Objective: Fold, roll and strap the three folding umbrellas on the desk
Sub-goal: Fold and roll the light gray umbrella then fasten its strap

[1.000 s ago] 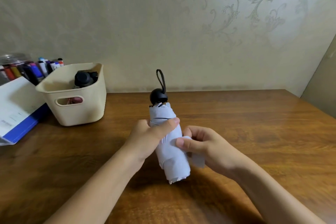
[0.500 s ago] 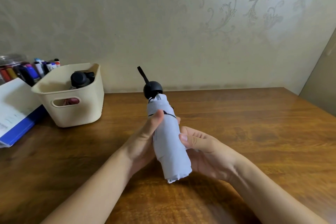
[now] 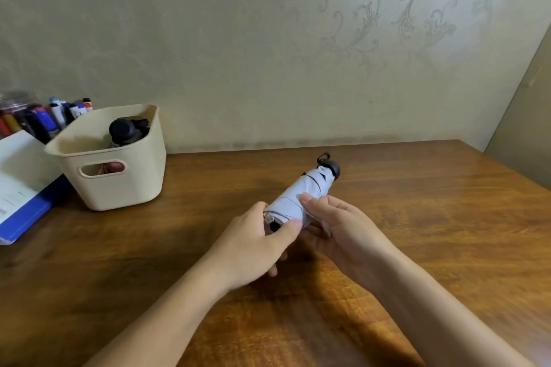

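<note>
White and tightly rolled, the folding umbrella (image 3: 299, 198) is slanting over the wooden table (image 3: 441, 217) at centre, its black handle (image 3: 334, 170) pointing toward one o'clock. The left hand (image 3: 253, 246) is gripping its near end with curled fingers (image 3: 290, 228), while the right hand (image 3: 347, 231) is clasping its middle. At ten o'clock, a cream basket (image 3: 119, 188) is holding another black-handled umbrella (image 3: 123, 129).

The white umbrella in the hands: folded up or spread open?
Folded and rolled: the white umbrella is a tight bundle, gripped by the left hand and right hand. Whether its strap is fastened, cannot tell.
</note>
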